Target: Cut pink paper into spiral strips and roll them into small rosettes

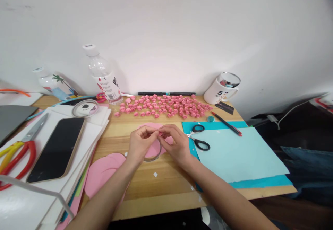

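Observation:
My left hand [142, 142] and my right hand [177, 144] meet above the middle of the wooden table, their fingertips pinched together on a small pink paper roll [160, 133]. Most of the roll is hidden by the fingers. Beneath them lie a pink paper piece [151, 151] and a roll of clear tape [153, 159], partly covered by the hands. Several round pink paper sheets [104, 171] lie by my left forearm. Behind the hands, many little pink paper rolls [166, 106] are spread along the wall side of the table.
Black-handled scissors [201, 144] rest on pale blue paper [239, 157] at the right, near a pen [226, 123] and a white mug [221, 88]. At left, a phone [58, 148] and red-yellow scissors [26, 147] lie on stacked papers. Behind stands a bottle [104, 76].

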`<action>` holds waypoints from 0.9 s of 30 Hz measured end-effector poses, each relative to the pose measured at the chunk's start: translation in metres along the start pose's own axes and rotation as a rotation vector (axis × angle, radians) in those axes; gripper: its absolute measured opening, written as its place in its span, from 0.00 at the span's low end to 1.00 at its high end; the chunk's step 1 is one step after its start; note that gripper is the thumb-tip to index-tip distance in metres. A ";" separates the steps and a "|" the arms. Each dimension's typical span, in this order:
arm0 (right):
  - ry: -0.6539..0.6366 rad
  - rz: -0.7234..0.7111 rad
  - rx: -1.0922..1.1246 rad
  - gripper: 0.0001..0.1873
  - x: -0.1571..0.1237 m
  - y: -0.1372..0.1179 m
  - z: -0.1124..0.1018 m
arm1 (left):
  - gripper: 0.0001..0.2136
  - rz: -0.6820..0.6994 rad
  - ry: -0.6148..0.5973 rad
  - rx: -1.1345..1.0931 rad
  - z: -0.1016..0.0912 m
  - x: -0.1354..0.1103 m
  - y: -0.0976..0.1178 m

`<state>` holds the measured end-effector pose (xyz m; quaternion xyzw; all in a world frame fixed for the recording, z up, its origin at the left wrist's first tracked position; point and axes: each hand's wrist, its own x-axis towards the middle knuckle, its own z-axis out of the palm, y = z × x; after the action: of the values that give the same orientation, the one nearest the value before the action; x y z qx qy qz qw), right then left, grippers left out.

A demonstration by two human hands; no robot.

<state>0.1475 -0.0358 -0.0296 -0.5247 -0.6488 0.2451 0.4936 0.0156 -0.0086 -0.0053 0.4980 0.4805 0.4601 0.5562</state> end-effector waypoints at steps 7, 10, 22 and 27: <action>0.001 -0.020 -0.078 0.07 0.005 -0.001 -0.003 | 0.07 0.042 -0.045 0.054 -0.002 0.002 0.001; 0.046 0.040 -0.110 0.05 0.013 -0.002 -0.009 | 0.07 0.105 0.008 0.136 -0.004 0.004 0.001; 0.006 -0.066 -0.740 0.05 0.061 0.017 -0.009 | 0.14 0.442 -0.003 0.694 -0.017 0.012 -0.019; -0.037 -0.134 -0.826 0.06 0.065 0.028 -0.005 | 0.08 0.415 -0.014 0.831 -0.020 0.012 -0.013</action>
<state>0.1664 0.0321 -0.0261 -0.6307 -0.7341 -0.0591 0.2447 -0.0023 0.0042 -0.0199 0.7673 0.5107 0.3267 0.2090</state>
